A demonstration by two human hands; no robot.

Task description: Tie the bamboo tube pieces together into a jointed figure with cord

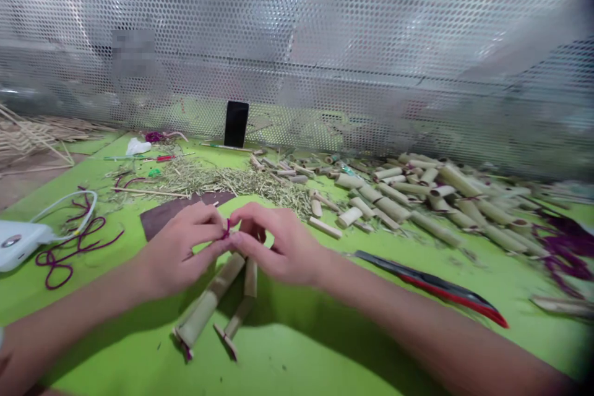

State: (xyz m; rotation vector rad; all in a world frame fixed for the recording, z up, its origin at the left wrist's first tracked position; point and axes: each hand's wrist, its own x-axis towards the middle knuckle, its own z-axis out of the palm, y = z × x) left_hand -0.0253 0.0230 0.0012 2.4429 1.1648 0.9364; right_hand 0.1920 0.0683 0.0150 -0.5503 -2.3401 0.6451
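The left hand (183,250) and right hand (281,241) are meeting at their fingertips near the middle of the green surface (297,352), pinching a purple cord (227,229) between them, probably to control such a thin strand. A long bamboo tube (211,303) and a jointed bamboo piece (250,278) are lying just on the near side, seemingly attached to it. A knife (431,288) is resting to the right, likely within reach, while a bamboo pile (417,192) is occupying the far right, perhaps leaving working room.
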